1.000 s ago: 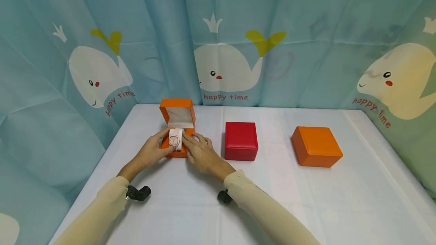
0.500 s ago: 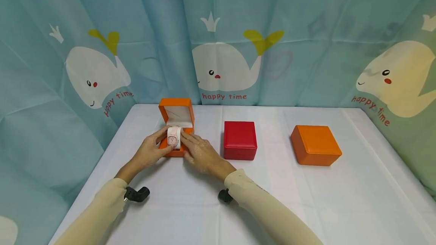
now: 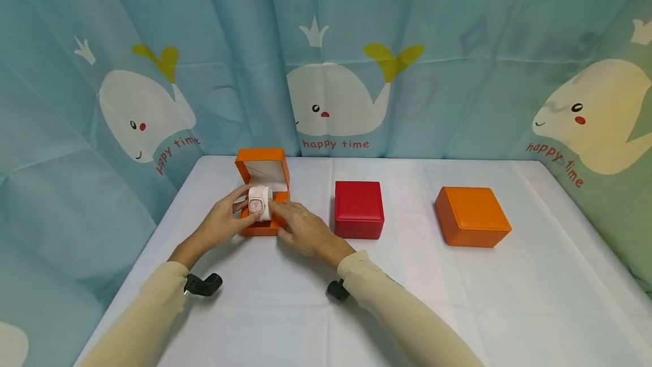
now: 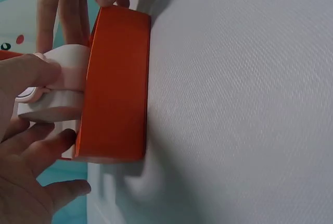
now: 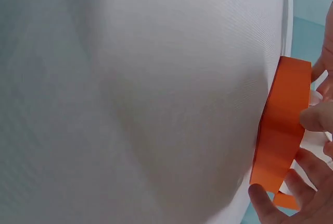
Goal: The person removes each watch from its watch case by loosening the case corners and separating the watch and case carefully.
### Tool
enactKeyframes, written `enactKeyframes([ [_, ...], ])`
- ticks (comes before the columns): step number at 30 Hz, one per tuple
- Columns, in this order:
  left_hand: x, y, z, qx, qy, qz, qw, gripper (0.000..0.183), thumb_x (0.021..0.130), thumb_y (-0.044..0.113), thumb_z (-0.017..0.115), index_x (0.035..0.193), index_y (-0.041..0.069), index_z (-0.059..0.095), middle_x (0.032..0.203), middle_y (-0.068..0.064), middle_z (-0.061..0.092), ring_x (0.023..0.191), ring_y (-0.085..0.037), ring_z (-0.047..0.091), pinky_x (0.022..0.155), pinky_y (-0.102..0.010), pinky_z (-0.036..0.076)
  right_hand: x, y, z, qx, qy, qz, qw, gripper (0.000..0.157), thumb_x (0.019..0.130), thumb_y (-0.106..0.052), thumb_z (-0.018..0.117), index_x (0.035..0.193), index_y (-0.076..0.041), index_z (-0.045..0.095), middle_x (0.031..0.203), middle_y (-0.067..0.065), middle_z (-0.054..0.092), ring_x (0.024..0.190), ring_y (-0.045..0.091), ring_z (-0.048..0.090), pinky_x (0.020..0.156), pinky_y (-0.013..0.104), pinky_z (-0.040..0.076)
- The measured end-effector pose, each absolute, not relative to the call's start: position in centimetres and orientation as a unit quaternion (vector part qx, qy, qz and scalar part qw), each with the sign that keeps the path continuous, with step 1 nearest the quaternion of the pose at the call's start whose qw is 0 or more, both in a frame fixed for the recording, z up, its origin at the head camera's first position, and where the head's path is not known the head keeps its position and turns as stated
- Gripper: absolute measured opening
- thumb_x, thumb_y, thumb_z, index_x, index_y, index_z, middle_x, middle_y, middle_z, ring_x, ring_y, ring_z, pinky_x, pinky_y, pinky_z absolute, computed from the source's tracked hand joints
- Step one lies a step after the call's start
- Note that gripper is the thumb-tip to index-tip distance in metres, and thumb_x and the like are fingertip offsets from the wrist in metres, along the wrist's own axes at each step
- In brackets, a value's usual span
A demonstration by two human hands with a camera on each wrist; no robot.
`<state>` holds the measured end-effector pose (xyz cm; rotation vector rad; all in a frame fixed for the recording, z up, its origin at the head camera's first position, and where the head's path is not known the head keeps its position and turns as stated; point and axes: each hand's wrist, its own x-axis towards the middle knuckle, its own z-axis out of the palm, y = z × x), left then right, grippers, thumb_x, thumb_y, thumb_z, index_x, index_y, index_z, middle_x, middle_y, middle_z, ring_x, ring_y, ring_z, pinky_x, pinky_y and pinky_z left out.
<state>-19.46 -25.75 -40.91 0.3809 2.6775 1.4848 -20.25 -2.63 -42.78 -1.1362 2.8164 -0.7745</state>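
at open orange box [image 3: 261, 231], left hand [image 3: 221, 223] grip pinching watch [image 3: 256, 205]; right hand [image 3: 305, 232] grip loose, touching box

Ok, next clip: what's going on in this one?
A person's left hand is holding a pale pink watch wrapped round a white cushion at the mouth of the open orange box. The right hand has its thumb on the box's front rim, with its fingers reaching toward the cushion. Whether the cushion is fully seated can't be seen. Off to the right stand a closed red box and a closed orange box.
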Motion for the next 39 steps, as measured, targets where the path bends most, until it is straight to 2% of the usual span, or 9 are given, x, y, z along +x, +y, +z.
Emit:
enactKeyframes([
  [10, -19.5, -25.9, -40.2, 0.125, 0.846, 0.516, 0.052, 0.076, 0.095, -0.002, 0.068, 0.157, -0.005, 0.024, 0.158, -0.03, 0.025, 0.14, -0.047, 0.037, 0.093, -0.032, 0.051, -20.2, -2.7, -42.4, -0.346, 0.907, -0.24, 0.025, 0.069, 0.101, -0.022, 0.061, 0.162, -0.022, 0.029, 0.153, 0.012, 0.047, 0.144, 0.022, 0.038, 0.112, 0.037, 0.037],
  [18, -19.3, -26.2, -40.1, 0.141, 0.831, 0.537, 0.024, 0.073, 0.094, -0.002, 0.07, 0.156, -0.001, 0.031, 0.157, -0.027, 0.029, 0.139, -0.046, 0.039, 0.088, -0.027, 0.054, -20.4, -2.4, -42.6, -0.356, 0.894, -0.272, 0.015, 0.071, 0.101, -0.021, 0.061, 0.163, -0.027, 0.027, 0.148, 0.009, 0.051, 0.138, 0.021, 0.045, 0.111, 0.038, 0.039],
  [22, -19.3, -26.1, -40.2, 0.151, 0.812, 0.563, 0.029, 0.073, 0.094, -0.005, 0.069, 0.156, -0.002, 0.03, 0.157, -0.026, 0.029, 0.138, -0.045, 0.042, 0.087, -0.025, 0.054, -20.5, -2.1, -42.8, -0.363, 0.884, -0.296, -0.005, 0.067, 0.101, -0.019, 0.061, 0.161, -0.026, 0.033, 0.141, 0.007, 0.054, 0.131, 0.019, 0.047, 0.106, 0.034, 0.044],
  [25, -19.2, -26.0, -39.9, 0.149, 0.807, 0.571, 0.03, 0.073, 0.093, -0.006, 0.07, 0.155, -0.003, 0.031, 0.157, -0.025, 0.03, 0.135, -0.044, 0.046, 0.086, -0.025, 0.055, -20.6, -2.0, -42.7, -0.362, 0.879, -0.308, -0.022, 0.063, 0.1, -0.018, 0.061, 0.159, -0.025, 0.039, 0.141, 0.005, 0.054, 0.126, 0.018, 0.048, 0.103, 0.032, 0.045],
  [29, -19.0, -25.8, -39.6, 0.145, 0.815, 0.561, 0.026, 0.072, 0.092, -0.003, 0.072, 0.154, -0.003, 0.035, 0.155, -0.025, 0.035, 0.13, -0.042, 0.052, 0.085, -0.025, 0.055, -20.6, -1.8, -42.6, -0.374, 0.869, -0.32, -0.053, 0.056, 0.1, -0.016, 0.062, 0.154, -0.019, 0.047, 0.151, 0.001, 0.048, 0.132, 0.018, 0.046, 0.11, 0.032, 0.039],
  [35, -18.4, -25.8, -39.5, 0.142, 0.817, 0.557, 0.031, 0.072, 0.091, -0.002, 0.074, 0.152, -0.006, 0.037, 0.147, -0.028, 0.043, 0.118, -0.043, 0.059, 0.082, -0.027, 0.057, -20.4, -1.9, -42.6, -0.408, 0.84, -0.34, -0.115, 0.053, 0.095, -0.021, 0.076, 0.143, -0.01, 0.059, 0.149, 0.004, 0.049, 0.136, 0.02, 0.047, 0.11, 0.029, 0.039],
  [39, -18.0, -25.8, -39.6, 0.147, 0.813, 0.562, 0.047, 0.069, 0.09, -0.002, 0.074, 0.151, -0.004, 0.041, 0.145, -0.027, 0.045, 0.115, -0.041, 0.061, 0.08, -0.028, 0.058, -20.1, -1.9, -42.3, -0.416, 0.829, -0.348, -0.132, 0.053, 0.09, -0.024, 0.082, 0.137, -0.007, 0.064, 0.15, 0.006, 0.048, 0.134, 0.022, 0.049, 0.108, 0.028, 0.041],
])
